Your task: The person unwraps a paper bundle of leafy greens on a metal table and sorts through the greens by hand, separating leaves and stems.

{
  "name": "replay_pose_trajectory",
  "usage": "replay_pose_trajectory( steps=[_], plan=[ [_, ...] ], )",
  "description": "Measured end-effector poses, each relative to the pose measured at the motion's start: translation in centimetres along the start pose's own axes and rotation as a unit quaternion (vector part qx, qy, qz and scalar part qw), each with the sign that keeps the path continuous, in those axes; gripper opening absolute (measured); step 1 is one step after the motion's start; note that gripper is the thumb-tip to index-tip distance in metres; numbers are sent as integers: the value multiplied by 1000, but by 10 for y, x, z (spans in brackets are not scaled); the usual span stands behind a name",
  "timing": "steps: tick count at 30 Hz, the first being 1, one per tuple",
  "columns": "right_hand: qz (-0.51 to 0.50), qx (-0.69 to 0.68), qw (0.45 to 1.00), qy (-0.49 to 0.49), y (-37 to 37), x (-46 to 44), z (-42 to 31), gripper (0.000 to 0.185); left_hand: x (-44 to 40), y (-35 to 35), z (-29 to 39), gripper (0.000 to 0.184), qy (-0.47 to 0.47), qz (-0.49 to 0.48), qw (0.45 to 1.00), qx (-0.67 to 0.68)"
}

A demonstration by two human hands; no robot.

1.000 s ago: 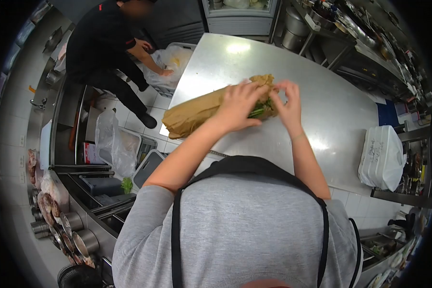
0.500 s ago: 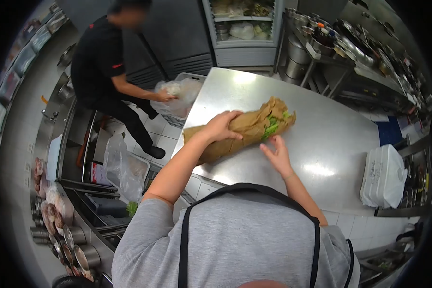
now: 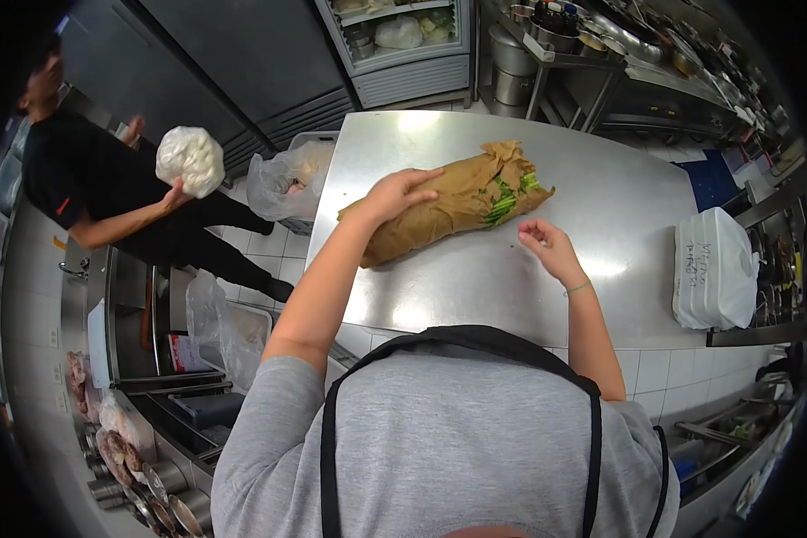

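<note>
A long bundle of green stalks wrapped in brown paper [image 3: 439, 211] lies slantwise on the steel table [image 3: 403, 291]. Torn, crumpled paper at its right end lets the green vegetable stalks [image 3: 504, 203] show. My left hand [image 3: 399, 195] rests on top of the wrapped bundle near its left half, fingers stretched out over the paper. To the right of the exposed stalks, apart from them, my right hand [image 3: 550, 251] hovers over the table with its fingers curled in a pinch. Whatever may be between those fingertips is too small to make out.
A co-worker [image 3: 90, 170] at the left holds a clear bag of white food [image 3: 190, 161]. A plastic-lined crate [image 3: 287, 188] stands by the table's left edge. Stacked white containers [image 3: 713, 269] sit at the right. A glass-door fridge [image 3: 403, 40] is behind.
My right hand has drawn back from the stalks to the right, its fingers curling in. My left hand stays on the bundle. The co-worker has straightened up, lifting the white bag from the crate.
</note>
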State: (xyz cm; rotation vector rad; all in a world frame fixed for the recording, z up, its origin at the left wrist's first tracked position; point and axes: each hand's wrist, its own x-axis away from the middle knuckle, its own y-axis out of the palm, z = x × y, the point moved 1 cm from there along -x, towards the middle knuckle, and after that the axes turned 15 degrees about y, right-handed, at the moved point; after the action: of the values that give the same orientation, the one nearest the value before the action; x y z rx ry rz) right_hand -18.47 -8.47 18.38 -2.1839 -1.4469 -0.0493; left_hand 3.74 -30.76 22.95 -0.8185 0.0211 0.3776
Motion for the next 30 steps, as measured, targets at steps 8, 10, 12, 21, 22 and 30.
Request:
replay_pose_trajectory(
  steps=[8,10,12,21,22,30],
  plan=[
    [-19,-12,993,-114,14,-22,-66,21,-28,-54,-28,29,-143,92,973,-157],
    [-12,48,986,-157,18,-31,-87,22,-28,-53,-25,32,-50,159,954,-251],
    [-1,104,975,-198,24,-47,-102,23,-29,-49,-11,36,47,218,914,-339],
    [16,325,922,-208,73,-88,-90,49,16,15,-20,73,-89,-1,987,-137],
    [-4,328,921,-211,69,-79,-85,50,23,15,4,70,-116,-8,985,-127],
    [60,294,921,-248,50,31,-36,54,80,52,77,61,78,44,966,-241]
  ],
)
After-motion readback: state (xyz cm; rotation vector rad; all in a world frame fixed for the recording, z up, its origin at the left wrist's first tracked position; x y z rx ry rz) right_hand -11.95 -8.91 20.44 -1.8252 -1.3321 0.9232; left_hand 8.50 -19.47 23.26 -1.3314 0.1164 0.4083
